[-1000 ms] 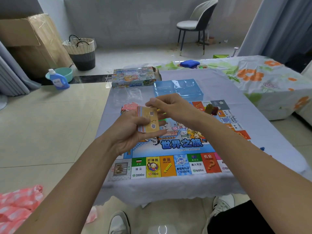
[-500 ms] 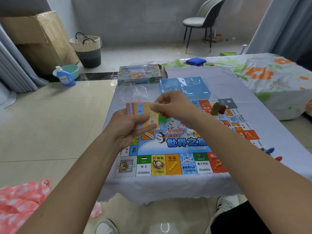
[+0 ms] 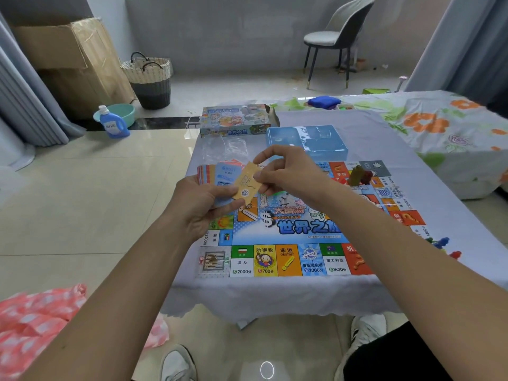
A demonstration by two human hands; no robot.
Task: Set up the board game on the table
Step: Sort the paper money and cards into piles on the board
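- The left hand (image 3: pixel 203 204) holds a fanned stack of paper play money (image 3: pixel 217 174) above the near-left part of the board, fingers curled under the notes and the thumb pressed across their front.
- The right hand (image 3: pixel 286 171) pinches a single yellow note (image 3: pixel 246 182) between thumb and forefinger; the other fingers are loosely curled behind it.
- That yellow note lies tilted across the front of the fan, its lower end touching the left thumb, so both hands are on it.
- The notes behind it show blue and pinkish-red edges, with a blue one printed with a dollar figure on top.
- The game board (image 3: pixel 288 243) lies open and flat on the table (image 3: pixel 371 133), which is covered with a pale grey-blue cloth; the board's near edge runs close to the table's near edge.
- A blue plastic tray (image 3: pixel 310 141) sits just beyond the far edge of the board.
- The game box (image 3: pixel 236 119) stands at the far-left corner of the table, beside the tray.
- A clear plastic bag (image 3: pixel 225 149) lies crumpled on the cloth in front of the box.
- Small dark green and red pieces (image 3: pixel 360 176) stand on the board near its far-right corner.
- A few blue and red tokens (image 3: pixel 445 247) lie on the cloth off the board's right side.
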